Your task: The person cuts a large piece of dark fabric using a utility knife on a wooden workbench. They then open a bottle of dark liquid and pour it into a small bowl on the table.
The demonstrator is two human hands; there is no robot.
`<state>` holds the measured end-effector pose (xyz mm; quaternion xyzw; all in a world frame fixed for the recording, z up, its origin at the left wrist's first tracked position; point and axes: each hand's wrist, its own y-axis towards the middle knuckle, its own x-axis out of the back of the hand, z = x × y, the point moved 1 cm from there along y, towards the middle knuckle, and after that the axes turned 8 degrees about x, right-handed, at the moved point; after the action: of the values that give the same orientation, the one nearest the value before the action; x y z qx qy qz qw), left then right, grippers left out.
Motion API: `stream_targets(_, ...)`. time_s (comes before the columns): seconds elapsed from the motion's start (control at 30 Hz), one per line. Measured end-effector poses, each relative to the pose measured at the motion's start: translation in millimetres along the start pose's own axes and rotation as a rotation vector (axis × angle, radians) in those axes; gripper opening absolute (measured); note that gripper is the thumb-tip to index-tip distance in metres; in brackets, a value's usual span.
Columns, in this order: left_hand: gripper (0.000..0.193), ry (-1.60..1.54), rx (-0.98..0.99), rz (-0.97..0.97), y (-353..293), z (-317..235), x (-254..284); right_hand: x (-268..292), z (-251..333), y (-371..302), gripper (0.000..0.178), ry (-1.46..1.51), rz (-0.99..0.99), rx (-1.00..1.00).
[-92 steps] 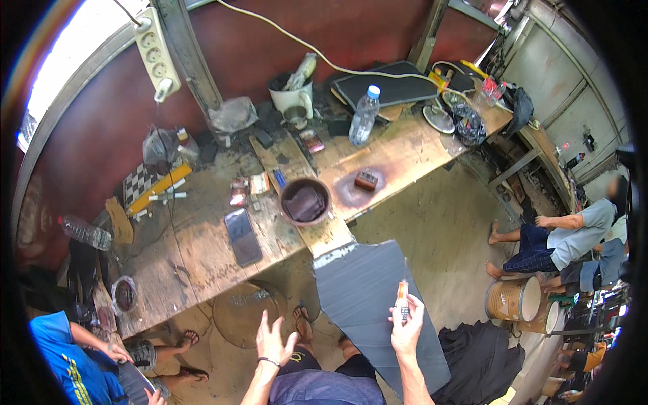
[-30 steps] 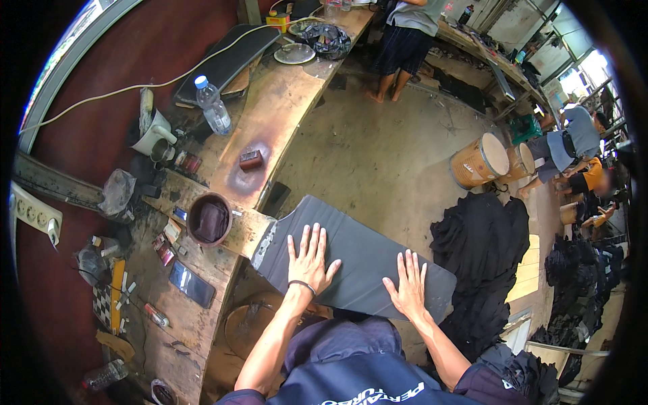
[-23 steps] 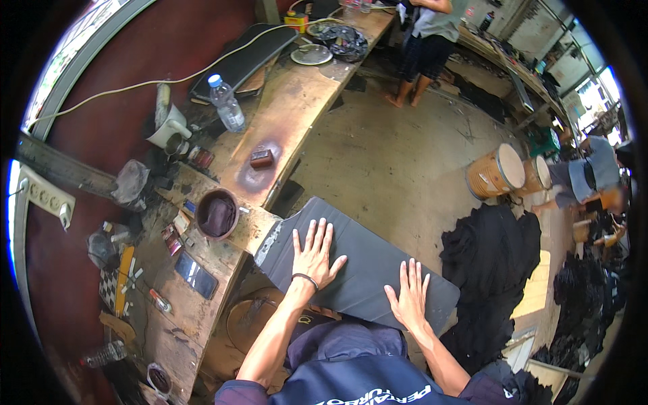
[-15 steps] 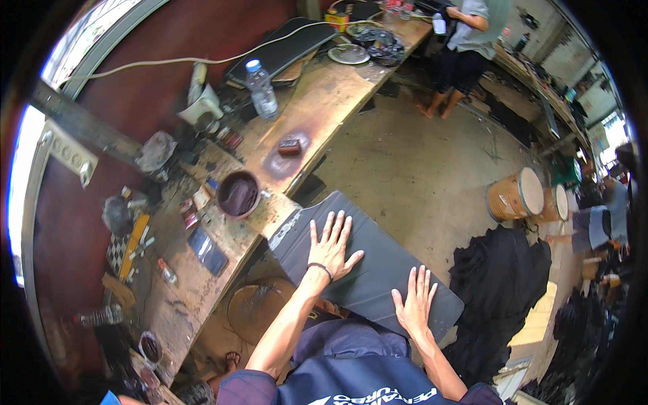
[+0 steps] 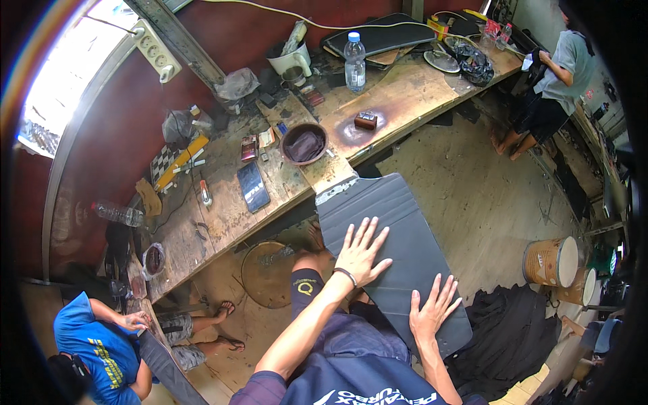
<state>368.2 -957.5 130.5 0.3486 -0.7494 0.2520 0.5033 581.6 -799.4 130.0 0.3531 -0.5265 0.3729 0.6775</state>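
Note:
A dark grey ribbed panel (image 5: 405, 223) lies across my lap, its far end resting on the edge of the wooden workbench (image 5: 223, 223). My left hand (image 5: 361, 251) lies flat on the panel's middle with fingers spread, a band on the wrist. My right hand (image 5: 433, 309) lies flat on the panel's near right part, fingers apart. Neither hand holds anything.
The bench carries a dark bowl (image 5: 304, 143), a phone (image 5: 254, 186), a plastic bottle (image 5: 354, 52) and small tools. A person in blue (image 5: 101, 337) sits at lower left; another person (image 5: 550, 74) stands at upper right. A drum (image 5: 552, 260) and black cloth (image 5: 509, 334) lie on the floor.
The view has swung round, so the bench now runs across the top. My right hand earlier held a small object above the panel; both hands now lie flat on it.

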Motion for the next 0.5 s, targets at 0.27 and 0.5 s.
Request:
stream_targets(0.27, 0.092, 0.103, -0.001, 0.056, -3, 5, -1, 1, -1, 1, 0.073, 0.117, -0.082, 0.004)
stream_targets(0.5, 0.095, 0.141, -0.054, 0.043, 5, 3, 3, 3, 2, 4, 0.069, 0.149, -0.116, -0.038)
